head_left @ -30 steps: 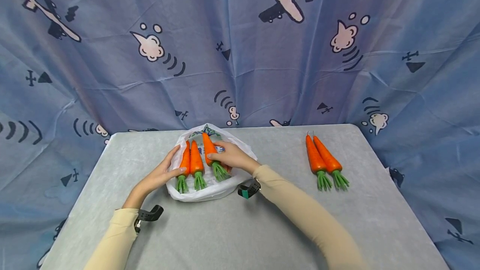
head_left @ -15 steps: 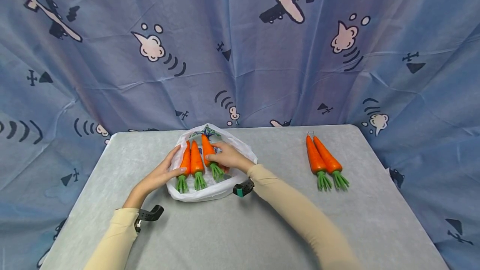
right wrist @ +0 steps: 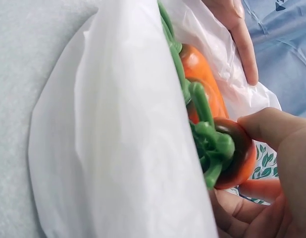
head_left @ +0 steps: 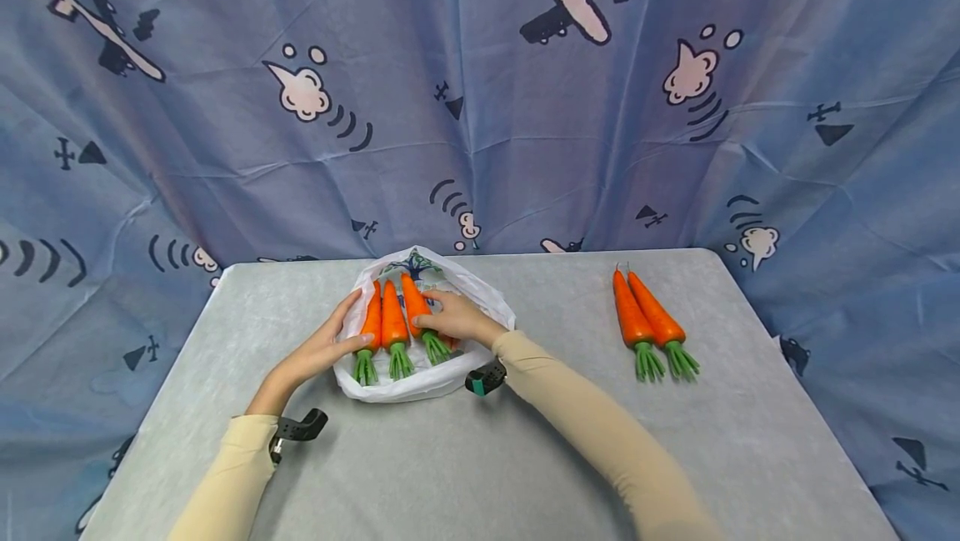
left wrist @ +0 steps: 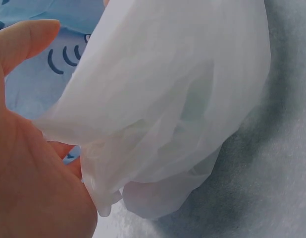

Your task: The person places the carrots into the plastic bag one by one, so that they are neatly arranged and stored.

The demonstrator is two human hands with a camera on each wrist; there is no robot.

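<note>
A white plastic bag (head_left: 405,391) lies with its mouth spread, carrots inside it. My left hand (head_left: 318,351) holds the bag's left rim, its thumb beside the leftmost carrot (head_left: 372,320). Another carrot (head_left: 393,316) lies alongside, green tops toward me. With thumb and fingers my right hand (head_left: 457,318) grips a third carrot (head_left: 413,301) inside the bag; the right wrist view shows that carrot (right wrist: 242,153) pinched near its green stem. A bit of orange shows beneath the right hand, mostly hidden. In the left wrist view the bag (left wrist: 168,99) covers its contents.
Two more carrots (head_left: 632,320) lie side by side on the right of the grey table (head_left: 570,441). Behind the table's far edge hangs a blue curtain (head_left: 405,174) with printed planes. The bag sits close to that edge.
My right hand has moved slightly left with its carrot, which now lies lower and nearer the other two in the bag. My left hand has stayed in place.
</note>
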